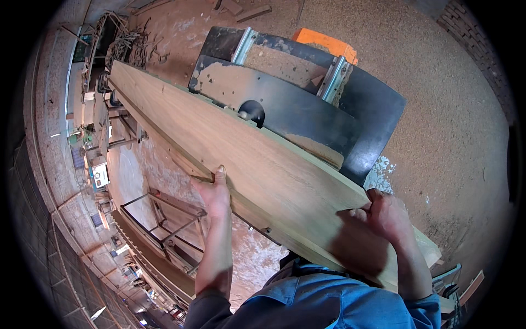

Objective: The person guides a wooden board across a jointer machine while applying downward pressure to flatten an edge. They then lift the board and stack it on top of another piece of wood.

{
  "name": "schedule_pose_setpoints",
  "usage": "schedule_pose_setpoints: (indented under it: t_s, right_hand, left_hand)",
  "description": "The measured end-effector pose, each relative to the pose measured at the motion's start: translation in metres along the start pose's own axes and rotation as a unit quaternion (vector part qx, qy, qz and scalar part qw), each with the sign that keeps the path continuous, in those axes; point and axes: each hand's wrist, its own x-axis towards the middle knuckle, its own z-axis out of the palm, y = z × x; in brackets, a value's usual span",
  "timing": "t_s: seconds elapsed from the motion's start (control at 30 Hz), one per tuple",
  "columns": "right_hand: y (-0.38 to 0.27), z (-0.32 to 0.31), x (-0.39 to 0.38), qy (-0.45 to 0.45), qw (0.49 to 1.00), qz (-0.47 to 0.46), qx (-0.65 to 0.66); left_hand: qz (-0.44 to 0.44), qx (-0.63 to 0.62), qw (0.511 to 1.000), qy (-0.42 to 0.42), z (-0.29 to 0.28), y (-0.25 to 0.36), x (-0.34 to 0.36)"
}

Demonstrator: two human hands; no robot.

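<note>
A long, wide wooden plank [219, 131] runs from the upper left to the lower right and lies across a dark metal machine table [307, 109]. My left hand [213, 194] grips the plank's left edge, thumb on top. My right hand [386, 216] is closed on the plank's face close to its near end, fingers curled. Both forearms come up from the lower edge past a blue shirt.
The dark machine table carries sawdust, two metal rails and a round opening [253, 112]. An orange part [326, 44] shows behind it. Sawdust covers the floor [438, 109] on the right. A metal frame [164, 219] stands lower left, with cluttered machinery [118, 46] at the upper left.
</note>
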Motion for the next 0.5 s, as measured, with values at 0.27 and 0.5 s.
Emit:
schedule_pose_setpoints:
  t_s: [0.27,0.5]
  right_hand:
    - [-0.001,-0.002,0.002,-0.016,1.000,0.011,-0.019]
    - [-0.001,-0.001,0.002,-0.016,0.999,0.016,-0.026]
  left_hand:
    - [0.013,-0.044,0.999,-0.013,0.003,0.003,-0.001]
    - [0.015,-0.044,0.999,-0.017,0.002,0.006,-0.002]
